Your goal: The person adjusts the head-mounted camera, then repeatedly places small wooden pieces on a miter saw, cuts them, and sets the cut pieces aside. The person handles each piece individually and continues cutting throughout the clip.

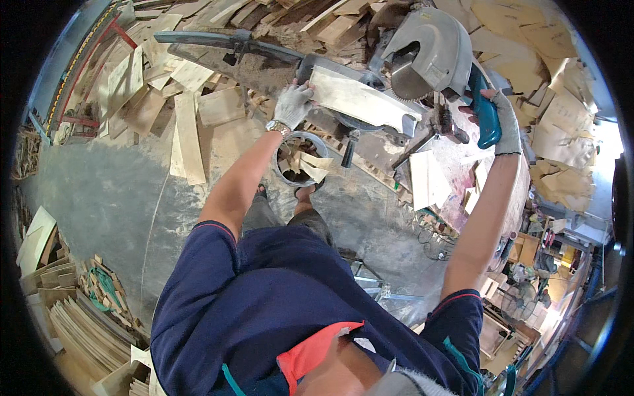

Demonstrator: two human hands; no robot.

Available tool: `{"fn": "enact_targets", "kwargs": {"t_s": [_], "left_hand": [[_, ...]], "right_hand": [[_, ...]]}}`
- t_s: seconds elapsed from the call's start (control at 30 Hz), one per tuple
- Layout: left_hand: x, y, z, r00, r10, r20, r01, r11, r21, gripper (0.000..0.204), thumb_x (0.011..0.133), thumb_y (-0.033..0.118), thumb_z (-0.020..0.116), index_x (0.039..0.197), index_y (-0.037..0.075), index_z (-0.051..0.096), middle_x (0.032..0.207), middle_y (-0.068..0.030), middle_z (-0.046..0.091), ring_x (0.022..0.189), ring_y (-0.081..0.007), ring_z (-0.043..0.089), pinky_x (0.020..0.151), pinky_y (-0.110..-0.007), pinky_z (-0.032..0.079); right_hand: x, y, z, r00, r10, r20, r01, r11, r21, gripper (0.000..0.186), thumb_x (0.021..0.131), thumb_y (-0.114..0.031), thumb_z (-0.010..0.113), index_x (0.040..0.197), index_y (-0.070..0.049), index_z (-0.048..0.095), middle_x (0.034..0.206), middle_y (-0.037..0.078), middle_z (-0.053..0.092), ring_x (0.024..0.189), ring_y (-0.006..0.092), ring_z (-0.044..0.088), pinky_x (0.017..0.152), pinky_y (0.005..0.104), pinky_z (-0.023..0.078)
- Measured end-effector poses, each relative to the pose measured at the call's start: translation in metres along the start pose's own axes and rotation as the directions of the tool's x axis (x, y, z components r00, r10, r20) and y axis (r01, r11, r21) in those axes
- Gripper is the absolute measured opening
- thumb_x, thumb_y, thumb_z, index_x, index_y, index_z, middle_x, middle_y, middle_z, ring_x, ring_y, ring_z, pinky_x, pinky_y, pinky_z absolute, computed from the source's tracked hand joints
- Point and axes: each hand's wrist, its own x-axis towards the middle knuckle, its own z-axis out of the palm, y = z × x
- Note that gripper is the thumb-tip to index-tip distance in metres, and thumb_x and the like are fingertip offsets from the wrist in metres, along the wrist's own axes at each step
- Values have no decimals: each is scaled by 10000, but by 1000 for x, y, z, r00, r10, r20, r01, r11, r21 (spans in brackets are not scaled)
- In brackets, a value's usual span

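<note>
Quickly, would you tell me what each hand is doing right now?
Left hand: closed on the end of the pale wooden board.
Right hand: closed around the teal saw handle.

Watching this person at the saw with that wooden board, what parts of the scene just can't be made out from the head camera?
- Saw blade: mostly covered by the grey guard; only a toothed sliver shows.
- Right hand: its fingers wrap behind the teal handle.
- Left hand: gloved, fingertips tucked at the wooden board end.
- Bucket: contents half hidden by the forearm.
- Workshop at lower right: too small and bent by the fisheye rim.
</note>
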Motion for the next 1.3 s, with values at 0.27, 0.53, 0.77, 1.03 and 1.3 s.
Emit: {"fn": "enact_targets", "kwargs": {"t_s": [0.27,0.53,0.77,1.03,1.3], "left_hand": [[-2,-4,-10,994,-62,93,74,989,-126,489,903,380,725,1337,164,655,1443,-94,631,1407,-467,481,1153,-547,415],[-7,-1,-11,994,-109,9,110,983,-147,463,876,377,760,1266,138,686,1444,-90,633,1418,-418,489,1199,-547,376],[-1,4,-17,997,-40,-62,26,978,-208,349,845,336,770,1117,126,712,1303,-90,706,1271,-294,619,1196,-500,404],[-2,7,-15,994,-96,-58,80,971,-227,397,810,325,797,1125,95,720,1250,-106,721,1213,-286,654,1228,-431,385],[-3,2,1,989,-85,-122,48,961,-273,393,790,263,807,1142,114,720,1135,-62,740,1164,-247,679,1235,-419,386]], "right_hand": [[78,235,18,918,-101,-383,147,985,91,179,984,-199,607,999,-48,703,800,93,706,723,257,689,684,408,563],[98,302,94,925,-102,-366,-84,885,-458,374,829,-334,714,1039,-27,752,926,200,736,884,327,712,824,417,540],[114,332,84,917,51,-397,-75,996,-46,348,794,-178,762,1089,6,757,971,124,752,856,215,698,780,353,548],[109,327,82,916,-5,-401,-57,988,-143,280,784,-181,817,1032,-57,781,853,12,697,711,117,601,646,306,482],[125,345,74,916,19,-401,-71,991,-114,238,840,-119,811,1064,-77,742,929,-5,704,743,101,616,617,283,471]]}}
